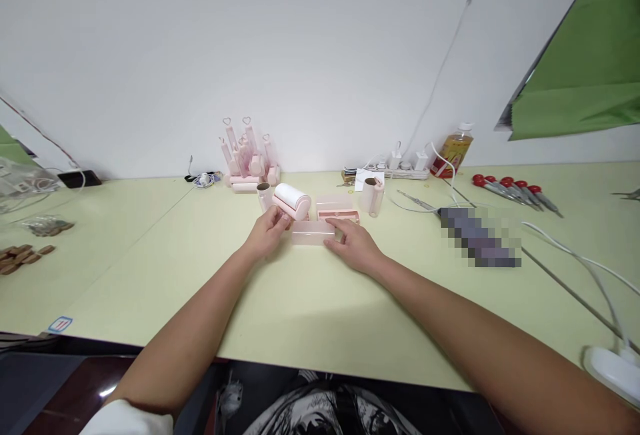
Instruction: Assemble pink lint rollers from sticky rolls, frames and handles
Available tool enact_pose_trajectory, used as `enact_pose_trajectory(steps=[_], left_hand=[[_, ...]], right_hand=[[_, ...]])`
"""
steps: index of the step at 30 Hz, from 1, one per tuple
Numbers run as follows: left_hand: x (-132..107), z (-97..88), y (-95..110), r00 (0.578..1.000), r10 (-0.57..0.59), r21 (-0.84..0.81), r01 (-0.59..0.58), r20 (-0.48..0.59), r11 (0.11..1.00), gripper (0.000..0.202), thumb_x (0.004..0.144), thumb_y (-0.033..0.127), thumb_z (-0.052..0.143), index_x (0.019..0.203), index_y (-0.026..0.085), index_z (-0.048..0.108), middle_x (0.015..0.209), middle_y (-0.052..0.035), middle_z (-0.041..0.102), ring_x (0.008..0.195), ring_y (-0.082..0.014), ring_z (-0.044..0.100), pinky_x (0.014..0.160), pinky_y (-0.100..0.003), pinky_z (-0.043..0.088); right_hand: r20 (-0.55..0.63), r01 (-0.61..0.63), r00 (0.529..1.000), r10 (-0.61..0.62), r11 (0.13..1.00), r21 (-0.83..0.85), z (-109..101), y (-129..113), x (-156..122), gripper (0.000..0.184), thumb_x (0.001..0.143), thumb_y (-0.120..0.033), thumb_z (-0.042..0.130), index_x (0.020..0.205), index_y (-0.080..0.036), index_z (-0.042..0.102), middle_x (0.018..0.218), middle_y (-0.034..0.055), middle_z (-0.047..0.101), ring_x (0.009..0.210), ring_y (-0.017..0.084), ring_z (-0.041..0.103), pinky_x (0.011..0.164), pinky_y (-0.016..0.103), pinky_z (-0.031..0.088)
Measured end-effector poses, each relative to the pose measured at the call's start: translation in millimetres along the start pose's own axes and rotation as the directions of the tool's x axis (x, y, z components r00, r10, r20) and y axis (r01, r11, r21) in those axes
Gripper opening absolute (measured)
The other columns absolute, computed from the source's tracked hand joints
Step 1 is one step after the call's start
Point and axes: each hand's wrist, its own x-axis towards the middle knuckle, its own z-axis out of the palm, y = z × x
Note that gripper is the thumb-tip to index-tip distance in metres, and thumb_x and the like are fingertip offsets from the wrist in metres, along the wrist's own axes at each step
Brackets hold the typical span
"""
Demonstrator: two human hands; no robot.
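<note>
My left hand [269, 230] is closed around the edge of a pink lint roller head with a white sticky roll [293, 200], held tilted above the table. My right hand [353, 243] has its thumb and fingers at the right end of a translucent pink cover [313, 234] that lies on the table in front of me. Behind that cover, a pink roller frame [340, 216] lies in another translucent cover. A cardboard-cored roll [263, 196] stands upright behind my left hand. To the right, a second cored roll [370, 196] stands beside a pink handle piece.
Pink lint rollers with heart-shaped handle ends [246, 158] cluster by the wall. A power strip [395, 172], a bottle [454, 148], red-capped tools [515, 192] and a blurred-out dark object [477, 236] occupy the right. Brown pieces [23, 256] lie far left. White cables cross the right side.
</note>
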Motion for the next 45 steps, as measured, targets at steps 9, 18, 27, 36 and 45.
enact_pose_trajectory(steps=[9, 18, 27, 36, 45], left_hand=[[-15.7, -9.2, 25.1, 0.977, 0.145, 0.211, -0.176, 0.156, 0.962, 0.029, 0.089, 0.045, 0.048, 0.097, 0.020, 0.060, 0.080, -0.0014, 0.061, 0.069, -0.0155, 0.053, 0.065, -0.028, 0.041], [-38.7, 2.3, 57.5, 0.868, 0.336, 0.406, -0.474, 0.366, 0.781, 0.027, 0.091, 0.036, 0.047, 0.109, 0.022, 0.061, 0.088, -0.0055, 0.064, 0.079, -0.0194, 0.058, 0.066, -0.028, 0.039], [-38.6, 6.3, 60.5, 0.922, 0.200, 0.227, -0.284, 0.333, 0.932, 0.026, 0.089, 0.039, 0.050, 0.105, 0.022, 0.062, 0.083, -0.0027, 0.063, 0.068, -0.0145, 0.055, 0.062, -0.027, 0.040], [-37.3, 10.0, 58.1, 0.953, 0.158, -0.118, -0.131, 0.259, 0.984, 0.032, 0.083, 0.043, 0.060, 0.104, 0.020, 0.057, 0.093, -0.0038, 0.058, 0.074, -0.0128, 0.052, 0.063, -0.025, 0.042], [-31.2, 13.7, 53.7, 0.927, -0.054, -0.348, 0.192, 0.370, 0.918, 0.032, 0.065, 0.030, 0.074, 0.077, 0.018, 0.047, 0.066, 0.0056, 0.045, 0.056, -0.0071, 0.045, 0.048, -0.019, 0.036]], right_hand=[[-0.125, 0.081, 0.991, -0.048, 0.960, 0.269, -8.3, -6.1, -6.9, 0.048, 0.081, -0.030, 0.061, 0.128, -0.024, 0.056, 0.126, 0.0093, 0.056, 0.072, 0.015, 0.057, 0.073, 0.034, 0.050], [0.096, -0.003, 0.991, -0.093, 0.705, 0.710, -14.1, -32.5, -30.0, 0.054, 0.083, -0.046, 0.060, 0.128, -0.018, 0.048, 0.102, 0.0075, 0.063, 0.083, 0.019, 0.060, 0.072, 0.032, 0.050], [0.115, -0.039, 0.992, -0.044, 0.775, 0.631, -17.1, -29.7, -27.1, 0.045, 0.078, -0.039, 0.063, 0.116, -0.017, 0.054, 0.100, 0.0063, 0.062, 0.088, 0.022, 0.057, 0.075, 0.032, 0.047], [0.318, -0.094, 0.934, -0.165, 0.743, 0.662, -15.9, -26.9, -28.3, 0.054, 0.073, -0.028, 0.066, 0.125, -0.019, 0.057, 0.102, 0.0034, 0.062, 0.088, 0.021, 0.056, 0.076, 0.031, 0.045], [0.359, -0.160, 0.929, -0.092, 0.775, 0.612, -14.6, -21.0, -27.4, 0.052, 0.072, -0.037, 0.073, 0.119, -0.015, 0.063, 0.102, 0.0059, 0.067, 0.087, 0.021, 0.060, 0.075, 0.031, 0.047]])
